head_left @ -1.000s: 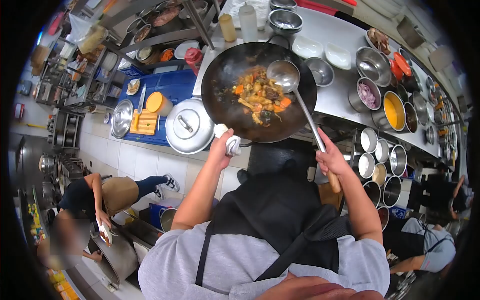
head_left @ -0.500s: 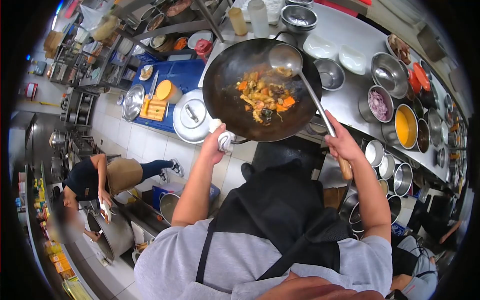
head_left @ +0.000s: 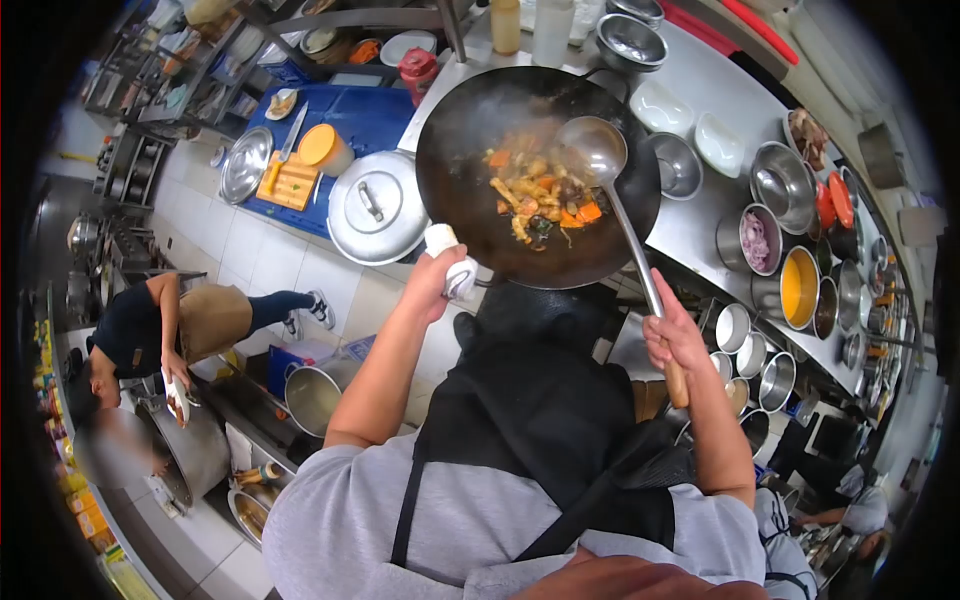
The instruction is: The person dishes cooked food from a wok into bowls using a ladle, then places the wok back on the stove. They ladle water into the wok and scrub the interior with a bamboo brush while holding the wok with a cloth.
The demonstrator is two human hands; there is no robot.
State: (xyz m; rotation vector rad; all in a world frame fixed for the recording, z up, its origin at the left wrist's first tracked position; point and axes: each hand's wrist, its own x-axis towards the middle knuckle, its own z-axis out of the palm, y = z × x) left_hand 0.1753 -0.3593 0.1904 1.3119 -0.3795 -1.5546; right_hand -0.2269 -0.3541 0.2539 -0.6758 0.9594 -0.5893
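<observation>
A large dark wok (head_left: 465, 200) is in front of me, with steam rising from it. My left hand (head_left: 436, 280) is closed around a folded white cloth (head_left: 458, 272) at the wok's near-left edge, where its handle lies mostly hidden under the cloth. In the wok is a pile of cooked food (head_left: 540, 195) with orange carrot pieces. My right hand (head_left: 674, 335) grips the long handle of a steel ladle (head_left: 597, 150) near its wooden end. The ladle's bowl rests over the wok's right side, by the food.
Left of the wok lie a pot lid (head_left: 378, 210), a cutting board (head_left: 287, 183) and a knife (head_left: 295, 132) on a blue surface. Steel bowls (head_left: 680, 165), white dishes (head_left: 718, 145) and a pot of orange liquid (head_left: 800, 285) line the right counter. Another person (head_left: 150, 325) stands at left.
My view has shifted slightly, so the wok appears farther right. The ladle's bowl sits a little lower relative to the wok, and more steam shows. Both hands keep their hold.
</observation>
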